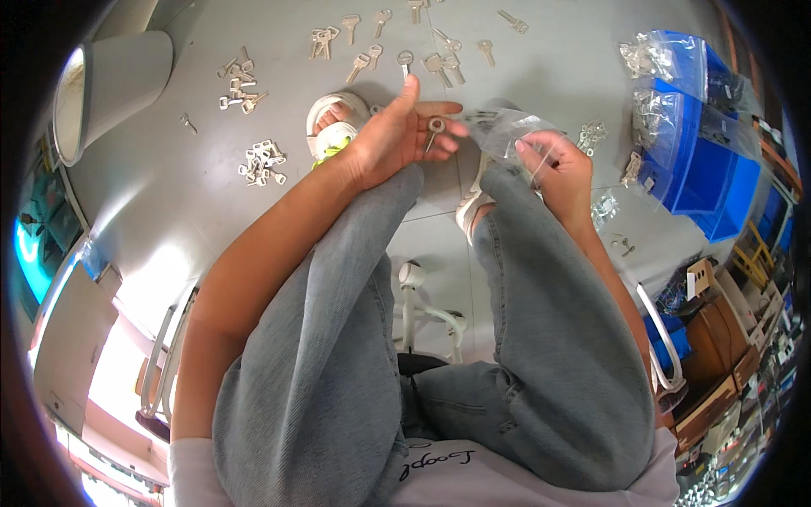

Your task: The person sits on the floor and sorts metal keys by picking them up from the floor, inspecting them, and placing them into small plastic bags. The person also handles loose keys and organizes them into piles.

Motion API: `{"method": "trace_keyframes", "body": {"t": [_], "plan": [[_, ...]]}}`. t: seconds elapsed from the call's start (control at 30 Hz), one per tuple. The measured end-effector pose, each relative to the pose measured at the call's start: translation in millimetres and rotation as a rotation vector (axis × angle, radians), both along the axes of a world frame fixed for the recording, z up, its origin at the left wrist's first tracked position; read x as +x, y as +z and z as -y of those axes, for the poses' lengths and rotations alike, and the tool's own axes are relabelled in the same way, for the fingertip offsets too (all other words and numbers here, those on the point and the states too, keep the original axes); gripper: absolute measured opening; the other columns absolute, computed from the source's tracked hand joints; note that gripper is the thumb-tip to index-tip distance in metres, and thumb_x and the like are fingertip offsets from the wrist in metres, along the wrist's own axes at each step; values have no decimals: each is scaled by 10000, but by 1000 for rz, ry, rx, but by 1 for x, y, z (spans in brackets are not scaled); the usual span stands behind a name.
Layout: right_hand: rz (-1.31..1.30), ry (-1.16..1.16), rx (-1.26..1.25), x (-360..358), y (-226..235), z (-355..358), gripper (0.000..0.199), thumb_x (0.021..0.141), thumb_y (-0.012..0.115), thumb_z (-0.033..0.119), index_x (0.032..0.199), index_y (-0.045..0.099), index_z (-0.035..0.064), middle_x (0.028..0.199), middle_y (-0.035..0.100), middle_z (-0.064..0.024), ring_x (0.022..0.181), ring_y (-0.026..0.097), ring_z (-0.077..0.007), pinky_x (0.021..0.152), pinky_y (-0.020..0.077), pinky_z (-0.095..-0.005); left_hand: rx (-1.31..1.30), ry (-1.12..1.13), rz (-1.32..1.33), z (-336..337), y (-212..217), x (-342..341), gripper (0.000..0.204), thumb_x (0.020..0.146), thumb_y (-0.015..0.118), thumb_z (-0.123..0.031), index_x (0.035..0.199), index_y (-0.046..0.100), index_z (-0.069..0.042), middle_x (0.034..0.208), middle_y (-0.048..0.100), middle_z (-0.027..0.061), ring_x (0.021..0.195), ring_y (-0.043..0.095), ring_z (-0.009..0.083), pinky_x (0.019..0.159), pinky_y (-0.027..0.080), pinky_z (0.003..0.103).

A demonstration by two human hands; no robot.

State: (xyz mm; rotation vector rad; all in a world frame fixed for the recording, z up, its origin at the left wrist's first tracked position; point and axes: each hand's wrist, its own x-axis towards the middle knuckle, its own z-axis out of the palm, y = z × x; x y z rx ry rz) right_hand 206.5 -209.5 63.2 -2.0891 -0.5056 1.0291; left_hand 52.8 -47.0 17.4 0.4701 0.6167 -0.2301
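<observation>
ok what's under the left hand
Beneath the left hand, a white sandal and grey floor show past its edges. Whatever the hand directly covers can't be seen.

Workshop (or shop) — loose keys (351,21), blue bins (733,211)

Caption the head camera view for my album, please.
Left hand with a key, right hand holding a clear bag, loose keys scattered across the floor.

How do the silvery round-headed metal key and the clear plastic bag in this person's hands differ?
The silvery round-headed metal key is opaque; the clear plastic bag is see-through. The key is small and slim, the bag larger and crumpled. The key lies on the open left hand; the right hand pinches the bag. Each is in one hand.
</observation>
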Motion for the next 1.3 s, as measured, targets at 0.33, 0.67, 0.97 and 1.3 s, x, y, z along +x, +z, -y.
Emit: {"method": "trace_keyframes", "body": {"t": [0.33,0.67,0.97,1.3], "plan": [[110,385,-91,4,-29,0,130,747,623,129,846,602,47,579,502,-44,498,436,-101,484,372,-244,-199,273,159,-18,19,-7,740,842,208,-595,1294,281,-14,1310,351,127,1174,372,209,984,282,354],[342,278,-142,35,-3,33,87,753,595,129,810,584,64,644,581,-19,490,466,-101,479,386,-244,55,154,120,-21,16,-9,449,861,383,-167,1271,318,4,1265,399,144,1132,425,193,968,327,307],[-404,199,149,44,87,-21,97,809,558,83,855,578,1,728,611,-72,523,513,-67,490,411,-186,121,23,185,-7,85,31,351,863,383,-50,1204,399,31,1125,512,179,1058,508,224,934,393,308],[-102,354,217,38,106,-74,101,807,569,72,869,598,-2,732,598,-28,564,492,-46,503,383,-165,-113,144,194,-9,110,39,328,886,376,-79,1177,398,72,1087,518,192,1038,519,267,897,441,319]]}}
